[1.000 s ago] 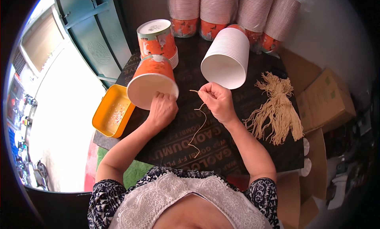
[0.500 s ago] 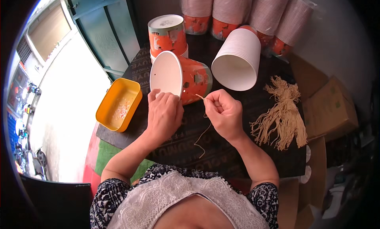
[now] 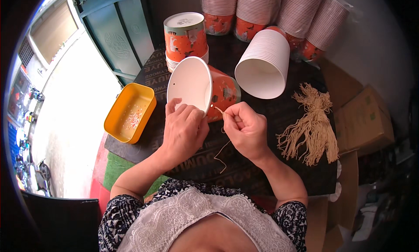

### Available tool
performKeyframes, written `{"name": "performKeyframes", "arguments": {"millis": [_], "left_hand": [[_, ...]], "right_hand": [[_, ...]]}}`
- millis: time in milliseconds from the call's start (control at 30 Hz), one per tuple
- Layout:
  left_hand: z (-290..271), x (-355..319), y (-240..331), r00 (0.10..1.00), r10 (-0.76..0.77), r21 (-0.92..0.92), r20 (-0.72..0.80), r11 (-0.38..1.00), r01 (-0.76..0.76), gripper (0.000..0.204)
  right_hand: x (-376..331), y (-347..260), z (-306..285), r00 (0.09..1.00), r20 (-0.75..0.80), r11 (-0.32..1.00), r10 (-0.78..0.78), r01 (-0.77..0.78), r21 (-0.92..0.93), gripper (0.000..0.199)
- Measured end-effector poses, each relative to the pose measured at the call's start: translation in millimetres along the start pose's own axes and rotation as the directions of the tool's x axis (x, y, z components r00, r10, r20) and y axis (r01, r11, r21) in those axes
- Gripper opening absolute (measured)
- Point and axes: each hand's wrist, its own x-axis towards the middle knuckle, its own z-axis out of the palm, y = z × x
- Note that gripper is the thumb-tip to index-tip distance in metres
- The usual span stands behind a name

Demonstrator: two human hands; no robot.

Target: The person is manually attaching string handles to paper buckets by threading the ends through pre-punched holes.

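Observation:
A large orange paper bucket (image 3: 223,91) with a white inside lies tilted on the dark table, its mouth toward the left. My left hand (image 3: 184,127) grips its near rim, fingers reaching inside. In my right hand (image 3: 245,129), thumb and forefinger pinch a thin beige cord (image 3: 220,154). The cord's short end points at the bucket's side, close to a small punched hole near the rim. Below the hand, the longer part trails down over the table. A second small hole shows in the bucket's far inner wall.
A yellow tub (image 3: 131,117) with small paper bits stands left. Upside-down orange buckets (image 3: 185,38) are stacked behind. White nested buckets (image 3: 264,64) lie to the right of the held one, and a bundle of beige cords (image 3: 310,125) rests farther right. Wrapped bucket stacks (image 3: 257,10) line the back.
The bucket has shifted slightly right along with my left hand, its mouth turned a little more toward me. The cord's end is now nearer the hole; my right hand has barely moved.

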Motion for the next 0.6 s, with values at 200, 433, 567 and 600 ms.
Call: {"name": "performKeyframes", "arguments": {"millis": [200,433,567,600], "left_hand": [[-1.2,0.3,2.4,1.0,0.009,-0.008,0.017,1.0,-0.008,0.017],[-0.3,-0.5,2.0,1.0,0.012,-0.014,0.02,1.0,-0.012,0.017],[-0.3,-0.8,2.3,1.0,0.013,-0.012,0.026,1.0,-0.012,0.017],[-0.1,-1.0,2.2,0.999,0.015,-0.01,0.029,1.0,-0.015,0.017]], "right_hand": [[0.9,2.7,0.9,1.0,0.008,1.0,-0.008,0.008,-0.026,0.014],[0.6,6.4,2.0,1.0,0.014,0.999,0.005,-0.004,-0.047,0.014],[0.6,6.3,2.6,1.0,0.019,0.999,0.008,-0.008,-0.047,0.014],[0.8,6.2,2.7,1.0,0.022,0.999,0.01,-0.009,-0.047,0.014]]}}
